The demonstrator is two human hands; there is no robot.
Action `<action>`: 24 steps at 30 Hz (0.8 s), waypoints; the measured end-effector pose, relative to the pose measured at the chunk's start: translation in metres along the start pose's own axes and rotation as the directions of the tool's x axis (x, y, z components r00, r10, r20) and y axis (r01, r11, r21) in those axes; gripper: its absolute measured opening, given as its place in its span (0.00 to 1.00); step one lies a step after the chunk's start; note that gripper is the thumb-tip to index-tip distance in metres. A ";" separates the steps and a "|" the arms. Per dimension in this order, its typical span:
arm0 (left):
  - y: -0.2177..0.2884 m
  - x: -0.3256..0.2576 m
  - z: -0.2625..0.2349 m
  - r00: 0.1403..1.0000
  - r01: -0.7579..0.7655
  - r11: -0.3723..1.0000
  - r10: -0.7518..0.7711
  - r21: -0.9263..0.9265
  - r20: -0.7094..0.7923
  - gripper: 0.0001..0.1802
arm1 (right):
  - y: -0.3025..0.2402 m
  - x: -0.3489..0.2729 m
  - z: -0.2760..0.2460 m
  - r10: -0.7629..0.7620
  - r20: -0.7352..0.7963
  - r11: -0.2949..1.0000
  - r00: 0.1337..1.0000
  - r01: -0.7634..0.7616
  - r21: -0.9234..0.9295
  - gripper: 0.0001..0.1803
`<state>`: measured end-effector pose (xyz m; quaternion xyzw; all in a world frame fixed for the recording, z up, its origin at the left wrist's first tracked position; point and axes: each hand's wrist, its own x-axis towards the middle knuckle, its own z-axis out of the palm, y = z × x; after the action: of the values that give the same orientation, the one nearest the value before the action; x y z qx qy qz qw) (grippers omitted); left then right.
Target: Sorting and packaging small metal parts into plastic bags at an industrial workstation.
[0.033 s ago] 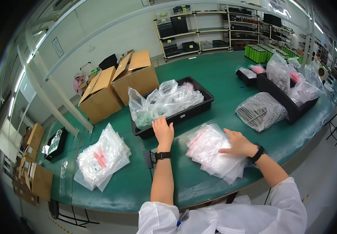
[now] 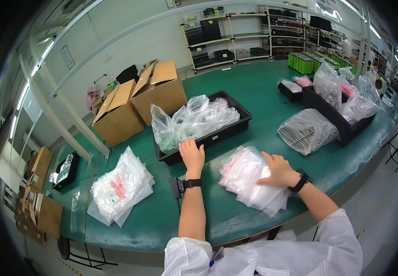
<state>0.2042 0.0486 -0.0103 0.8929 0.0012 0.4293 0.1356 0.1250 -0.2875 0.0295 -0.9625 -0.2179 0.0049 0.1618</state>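
Observation:
My left hand [image 2: 191, 154] lies at the near rim of a black tray [image 2: 215, 138], fingers extended and thumb apart. Its fingertips reach the rim beside clear plastic bags [image 2: 194, 117] heaped in the tray; greenish contents show through one bag. My right hand [image 2: 279, 170] rests on the right side of a stack of clear zip bags [image 2: 249, 177] with reddish seal lines. Thumb and fingers are spread there, and no bag is lifted. To the left lies another fanned pile of clear bags [image 2: 132, 184], with red-and-white printed pieces [image 2: 117, 188] on or in it.
Two open cardboard boxes [image 2: 118, 112] stand behind the tray on the green table [image 2: 254, 92]. At right, a bag of thin rods [image 2: 307, 131] sits beside a black bin [image 2: 316, 103] of bagged parts. Green-sided cells [image 2: 302, 64] are farther back. A small black tray [image 2: 66, 170] is far left.
My right hand has shifted very slightly left over the zip bags. My left hand stays at the tray rim.

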 end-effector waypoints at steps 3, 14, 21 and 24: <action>-0.001 0.003 0.003 0.999 -0.015 1.000 0.016 -0.019 0.040 0.21 | 0.003 0.000 0.014 0.020 -0.064 0.999 0.998 -0.019 0.028 0.64; 0.012 -0.047 -0.066 0.999 -0.048 0.997 0.047 0.061 0.022 0.19 | 0.064 -0.043 0.000 0.101 -0.147 0.899 0.984 -0.027 0.437 0.56; 0.027 -0.102 -0.156 0.993 -0.022 1.000 0.024 -0.017 0.120 0.18 | 0.111 -0.069 -0.063 0.183 -0.371 0.908 0.911 -0.013 0.419 0.49; 0.045 -0.118 -0.174 0.989 -0.003 1.000 0.004 -0.010 0.149 0.17 | 0.104 -0.038 -0.059 0.053 -0.462 0.899 0.885 0.158 0.407 0.47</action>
<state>-0.0094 0.0338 0.0135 0.9219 -0.0127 0.3615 0.1390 0.1388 -0.4104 0.0500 -0.8687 -0.1931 -0.1804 0.4190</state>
